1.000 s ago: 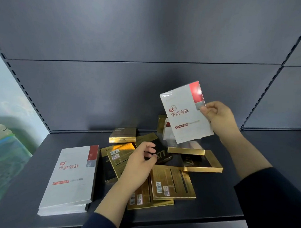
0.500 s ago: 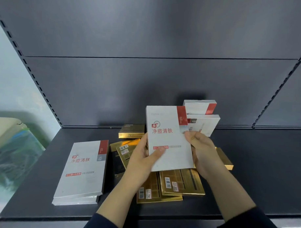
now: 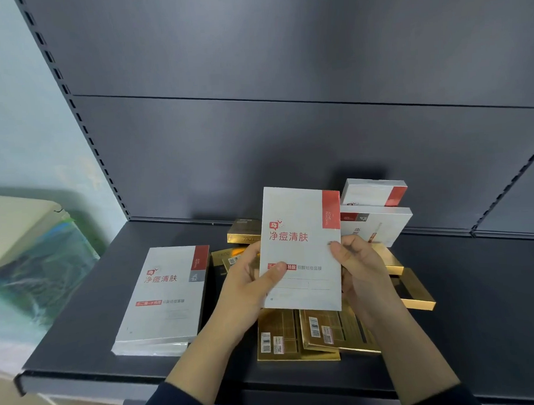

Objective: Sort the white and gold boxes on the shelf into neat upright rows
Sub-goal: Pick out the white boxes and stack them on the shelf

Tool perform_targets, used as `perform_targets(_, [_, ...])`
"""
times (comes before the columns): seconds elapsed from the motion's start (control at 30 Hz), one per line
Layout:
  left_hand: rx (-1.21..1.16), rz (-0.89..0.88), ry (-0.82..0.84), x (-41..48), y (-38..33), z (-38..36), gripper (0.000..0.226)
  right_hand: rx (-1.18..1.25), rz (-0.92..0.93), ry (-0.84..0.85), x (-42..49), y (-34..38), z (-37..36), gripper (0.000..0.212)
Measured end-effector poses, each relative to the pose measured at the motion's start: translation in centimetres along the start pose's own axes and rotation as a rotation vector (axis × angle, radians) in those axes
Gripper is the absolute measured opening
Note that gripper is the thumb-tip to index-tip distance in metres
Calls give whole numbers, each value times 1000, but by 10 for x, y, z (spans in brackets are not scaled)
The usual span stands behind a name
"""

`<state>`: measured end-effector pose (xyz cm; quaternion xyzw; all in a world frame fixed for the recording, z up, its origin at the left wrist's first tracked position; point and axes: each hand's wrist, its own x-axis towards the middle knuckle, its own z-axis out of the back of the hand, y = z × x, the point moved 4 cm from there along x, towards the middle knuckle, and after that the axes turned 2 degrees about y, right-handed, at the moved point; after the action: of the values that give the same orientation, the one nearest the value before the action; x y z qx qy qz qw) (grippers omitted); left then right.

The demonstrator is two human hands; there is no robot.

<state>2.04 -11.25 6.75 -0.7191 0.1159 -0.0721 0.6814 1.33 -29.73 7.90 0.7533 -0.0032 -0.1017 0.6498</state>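
Note:
A white box with a red corner is held upright above the shelf. My left hand grips its left edge, thumb on the front, and my right hand grips its right edge. On the left, a stack of white boxes lies flat on the dark shelf. Behind my right hand, two more white boxes rest one on the other. Several gold boxes lie flat and jumbled under my hands; another gold box sits near the back panel.
The dark back panel rises behind the shelf, with slotted uprights at left and right. A pale wall and a cream and green bundle lie beyond the shelf's left end. The shelf's front lip runs below the boxes.
My right hand brought the white box down and toward the centre. My left hand rose from the gold boxes and took its left edge; the box now stands squarer, facing me.

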Motion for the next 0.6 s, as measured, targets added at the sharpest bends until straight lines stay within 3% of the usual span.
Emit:
perform_targets(0.37, [72, -22, -102, -16, -9, 42, 38, -60, -74, 25, 14, -9, -20, 11])
perform_targets(0.6, [114, -40, -297, -41, -24, 103, 26, -78, -79, 38, 25, -2, -4, 32])
